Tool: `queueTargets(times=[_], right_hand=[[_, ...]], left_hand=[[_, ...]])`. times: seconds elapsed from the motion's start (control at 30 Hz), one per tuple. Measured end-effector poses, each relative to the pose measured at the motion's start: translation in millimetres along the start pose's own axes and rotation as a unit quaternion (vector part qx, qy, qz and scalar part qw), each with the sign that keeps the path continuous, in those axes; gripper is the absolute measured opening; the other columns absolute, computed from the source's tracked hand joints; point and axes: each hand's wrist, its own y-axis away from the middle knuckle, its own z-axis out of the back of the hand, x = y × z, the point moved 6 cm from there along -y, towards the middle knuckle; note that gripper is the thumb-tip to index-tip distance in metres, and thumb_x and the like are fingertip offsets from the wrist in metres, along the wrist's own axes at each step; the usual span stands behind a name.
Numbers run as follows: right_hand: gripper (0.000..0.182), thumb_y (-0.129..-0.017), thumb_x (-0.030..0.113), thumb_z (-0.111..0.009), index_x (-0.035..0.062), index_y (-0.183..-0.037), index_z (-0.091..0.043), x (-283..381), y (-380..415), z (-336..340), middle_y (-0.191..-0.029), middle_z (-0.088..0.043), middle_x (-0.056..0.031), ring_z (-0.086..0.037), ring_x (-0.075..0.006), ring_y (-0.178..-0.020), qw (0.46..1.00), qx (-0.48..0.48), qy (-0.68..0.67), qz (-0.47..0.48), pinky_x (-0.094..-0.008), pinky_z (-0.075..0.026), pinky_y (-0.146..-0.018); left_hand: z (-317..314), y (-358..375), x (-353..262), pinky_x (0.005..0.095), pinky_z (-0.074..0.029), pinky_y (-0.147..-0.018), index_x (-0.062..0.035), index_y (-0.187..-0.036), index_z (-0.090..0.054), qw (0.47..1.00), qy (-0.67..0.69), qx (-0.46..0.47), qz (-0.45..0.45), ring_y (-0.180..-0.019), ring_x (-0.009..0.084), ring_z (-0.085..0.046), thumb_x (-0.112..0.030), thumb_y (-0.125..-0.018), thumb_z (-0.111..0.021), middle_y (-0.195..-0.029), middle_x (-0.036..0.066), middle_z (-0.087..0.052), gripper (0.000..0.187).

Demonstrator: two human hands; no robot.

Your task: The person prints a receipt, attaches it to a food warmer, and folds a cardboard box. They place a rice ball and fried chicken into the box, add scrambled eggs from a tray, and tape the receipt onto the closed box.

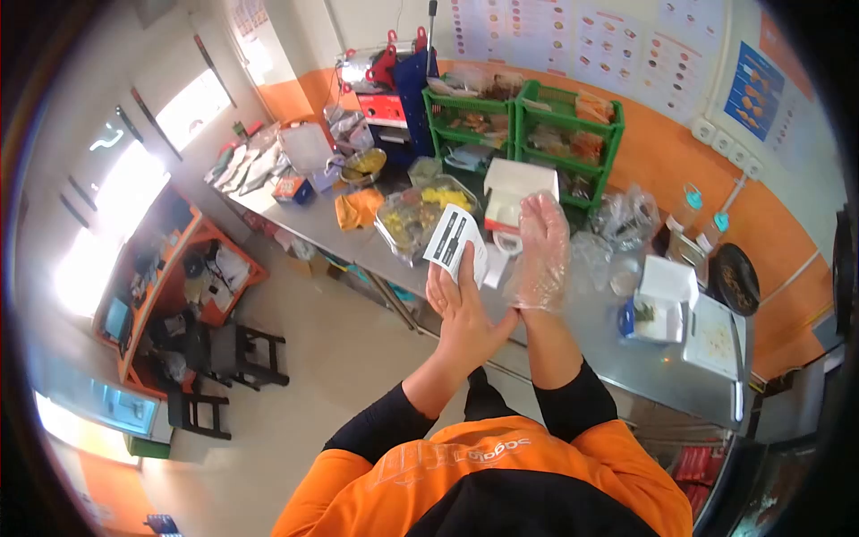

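Your sleeves: orange over black, with both forearms reaching toward the counter (604,345).
Left hand: your left hand (461,309) is bare, its fingers closed on the printed packet, its thumb stretched to the cuff at your right wrist.
Right hand: your right hand (541,255) wears a clear plastic glove (548,273); it is open and raised, fingers extended and grasping nothing.
Printed packet: the white printed packet (455,240) is in your left fingers, tilted, in front of the foil tray (400,243).
Right of your hands: an open blue-and-white box (654,328) stands near a white cutting board (712,338), with a dark round pan (734,279) behind.
Beyond your hands: the foil tray holds yellow food; an open white box (521,183) sits to its right, an orange cloth (359,208) to its left.
Back of the counter: green baskets (573,139) hold bagged items, with crumpled plastic bags (626,217) and teal-capped bottles (685,211) to their right.
Far wall: printed posters (608,49) hang above an orange band.
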Motion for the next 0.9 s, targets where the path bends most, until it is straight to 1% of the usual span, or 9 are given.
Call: queueTargets(times=[0.1,0.13,0.2,0.27,0.4,0.5,0.6,0.73,0.9], right_hand=[[0.054,-0.098,0.001,-0.058,-0.0046,-0.148,-0.04,-76.4,-31.4,-6.1,-0.149,-0.048,-0.0138,-0.046,-0.0248,-0.14,0.972,-0.02,-0.226,-0.062,-0.0344,-0.037,-0.116],[0.052,-0.099,0.002,-0.059,-0.001,-0.148,-0.042,-77.8,-37.7,-9.9,-0.147,-0.05,-0.0116,-0.052,-0.0213,-0.131,0.98,0.024,0.12,0.155,-0.0313,-0.041,-0.111],[0.052,-0.099,0.005,-0.061,0.0064,-0.148,-0.045,-127.5,-44.4,-25.1,-0.144,-0.051,-0.0084,-0.057,-0.0156,-0.112,0.998,-0.01,0.057,0.035,-0.0261,-0.046,-0.099],[0.056,-0.099,0.006,-0.063,0.0114,-0.151,-0.044,-190.1,-39.3,-41.0,-0.144,-0.05,-0.0074,-0.055,-0.0129,-0.098,0.925,-0.01,-0.294,-0.24,-0.0233,-0.047,-0.09],[0.062,-0.1,0.008,-0.061,0.0112,-0.157,-0.036,-243.2,-45.7,-31.0,-0.149,-0.044,-0.0093,-0.051,-0.013,-0.094,0.943,0.16,-0.121,-0.265,-0.0245,-0.047,-0.088],[0.061,-0.102,0.011,-0.058,0.0062,-0.157,-0.033,-216.2,-68.1,-23.8,-0.153,-0.041,-0.0123,-0.053,-0.017,-0.108,0.958,0.238,0.126,-0.102,-0.03,-0.044,-0.099],[0.06,-0.103,0.014,-0.056,0.0016,-0.157,-0.032,-179.5,-77.8,-13.8,-0.157,-0.037,-0.0153,-0.047,-0.0223,-0.131,0.91,0.362,0.145,-0.14,-0.0356,-0.035,-0.112],[0.059,-0.105,0.013,-0.052,-0.002,-0.157,-0.029,-166.2,-75.0,30.7,-0.162,-0.033,-0.017,-0.032,-0.0255,-0.15,0.849,0.381,0.089,-0.354,-0.0377,-0.022,-0.122],[0.044,-0.106,0.014,-0.053,-0.0024,-0.146,-0.046,-143.6,-110.1,68.8,-0.142,-0.056,-0.0181,-0.055,-0.0252,-0.132,0.925,0.168,-0.044,-0.337,-0.0361,-0.039,-0.113]], left_hand=[[-23.6,-58.7,48.4,0.0606,-0.007,-0.12,-0.005,-0.161,-0.011,0.998,-0.05,-0.044,0.002,-0.146,0.0544,-0.012,-0.027,-0.075,-0.079,-0.157,0.032,-0.02,0.111],[-26.2,-83.7,69.5,0.0608,-0.008,-0.12,-0.0055,-0.161,-0.012,0.995,-0.073,-0.073,0.004,-0.146,0.0538,-0.013,-0.026,-0.076,-0.079,-0.157,0.032,-0.021,0.11],[-27.5,-131.0,98.9,0.0609,-0.009,-0.119,-0.0068,-0.161,-0.012,0.992,-0.1,-0.073,0.026,-0.146,0.0523,-0.015,-0.024,-0.077,-0.079,-0.156,0.031,-0.022,0.109],[-36.8,-156.3,127.5,0.0608,-0.011,-0.119,-0.0098,-0.161,-0.013,0.99,-0.122,-0.023,0.074,-0.146,0.0508,-0.017,-0.023,-0.077,-0.081,-0.156,0.03,-0.022,0.109],[-59.2,-182.3,159.0,0.0609,-0.01,-0.119,-0.0097,-0.161,-0.012,0.992,-0.102,-0.008,0.077,-0.148,0.0475,-0.014,-0.017,-0.066,-0.088,-0.157,0.028,-0.021,0.121],[-72.3,-204.1,162.2,0.0599,-0.012,-0.119,-0.011,-0.161,-0.01,0.993,-0.072,0.021,0.089,-0.146,0.0489,-0.016,-0.019,-0.062,-0.091,-0.158,0.027,-0.018,0.128],[-75.5,-233.9,174.7,0.056,-0.018,-0.118,-0.0103,-0.151,-0.041,0.992,0.056,-0.038,0.104,-0.143,0.0463,-0.028,-0.02,-0.064,-0.09,-0.151,0.023,-0.036,0.1],[-102.7,-280.8,171.4,0.048,-0.029,-0.11,-0.0084,-0.085,-0.073,0.989,-0.021,0.13,-0.068,-0.131,0.0332,-0.049,-0.016,-0.077,-0.08,-0.115,0.005,-0.065,0.013],[-145.9,-297.8,183.3,0.039,-0.042,-0.097,-0.0047,-0.086,-0.072,0.973,0.128,0.191,-0.023,-0.109,0.0278,-0.06,-0.008,-0.082,-0.074,-0.1,0.007,-0.068,0.006]])
